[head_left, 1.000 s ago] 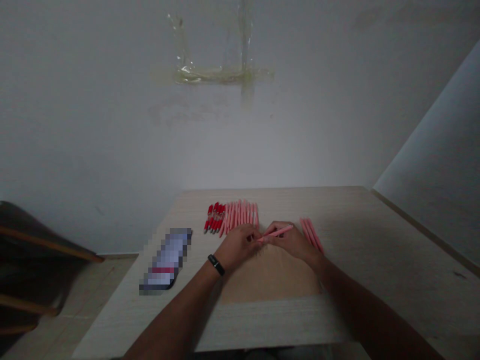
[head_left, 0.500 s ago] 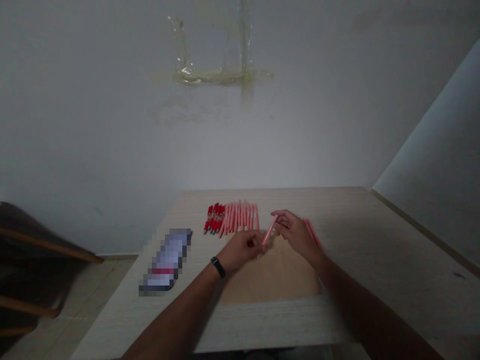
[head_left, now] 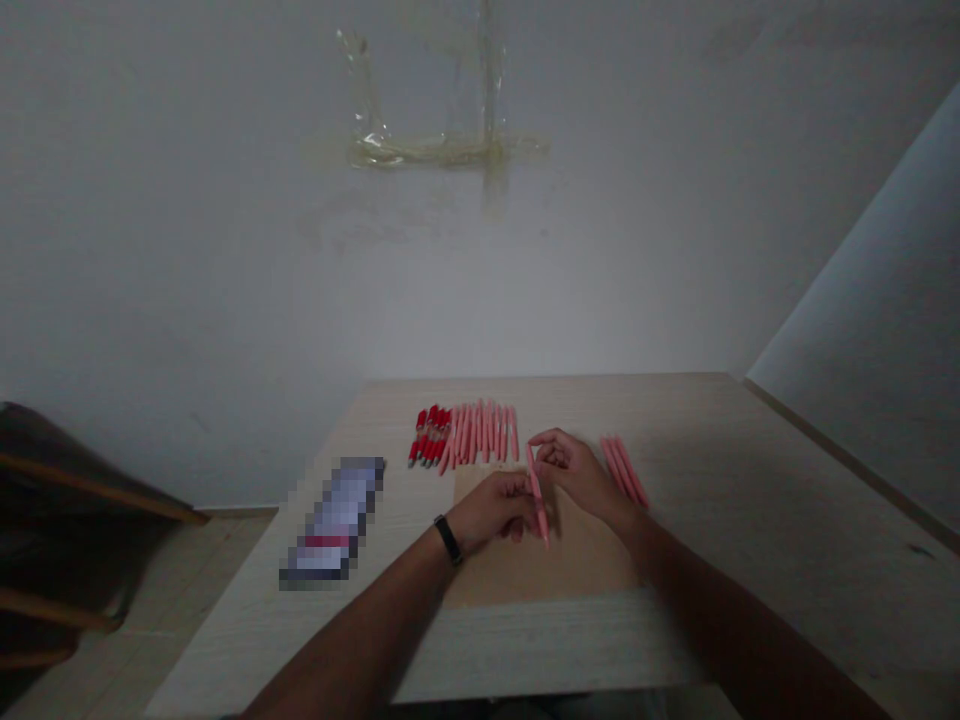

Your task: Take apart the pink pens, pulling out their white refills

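Observation:
A pink pen stands steeply tilted between my two hands, above a brown sheet. My left hand, with a black band at the wrist, is closed on the pen's lower half. At its upper end, the fingers of my right hand pinch the pen. Beyond my left hand lies a row of pink pens. Red pieces with grey ends adjoin that row on its left. Several more pink pens lie side by side, right of my right hand.
A blurred-out phone-like object lies on the left of the pale wooden table. The table's far edge meets a grey wall with old tape on it. Dark furniture with wooden bars stands at the far left.
The pen has swung from leaning right to leaning left, its lower end now nearer me. My right hand has shifted left, uncovering more of the pens on the right.

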Tool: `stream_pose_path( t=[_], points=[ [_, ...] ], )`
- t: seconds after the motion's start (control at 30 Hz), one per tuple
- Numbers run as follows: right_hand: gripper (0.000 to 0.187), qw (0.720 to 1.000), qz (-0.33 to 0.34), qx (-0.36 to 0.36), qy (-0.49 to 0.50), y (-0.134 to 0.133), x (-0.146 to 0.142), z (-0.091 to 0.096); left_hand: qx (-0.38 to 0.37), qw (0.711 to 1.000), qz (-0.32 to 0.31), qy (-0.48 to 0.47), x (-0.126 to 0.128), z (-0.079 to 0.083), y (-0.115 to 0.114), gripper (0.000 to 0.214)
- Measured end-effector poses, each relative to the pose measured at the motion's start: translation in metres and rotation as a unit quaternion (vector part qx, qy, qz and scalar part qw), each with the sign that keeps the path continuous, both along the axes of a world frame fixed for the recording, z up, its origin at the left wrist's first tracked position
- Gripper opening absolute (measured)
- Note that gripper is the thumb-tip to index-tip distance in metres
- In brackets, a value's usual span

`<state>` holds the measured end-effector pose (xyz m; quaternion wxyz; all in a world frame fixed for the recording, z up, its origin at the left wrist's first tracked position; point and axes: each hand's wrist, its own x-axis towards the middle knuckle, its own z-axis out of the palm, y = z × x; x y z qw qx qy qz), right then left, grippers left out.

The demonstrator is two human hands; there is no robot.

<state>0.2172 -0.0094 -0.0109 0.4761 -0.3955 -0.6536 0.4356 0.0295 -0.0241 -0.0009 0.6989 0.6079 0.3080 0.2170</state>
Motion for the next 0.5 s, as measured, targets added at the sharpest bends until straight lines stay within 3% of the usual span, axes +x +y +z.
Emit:
stream_pose_path(
  t=[0.5],
  points=[
    [0.032,1.000,0.015,-0.015,0.007,-0.0004,0.0020,0.0015,-0.001,1.000,0.000,0.003,0.0033,-0.0048,-0.0012,0.014]
  ],
)
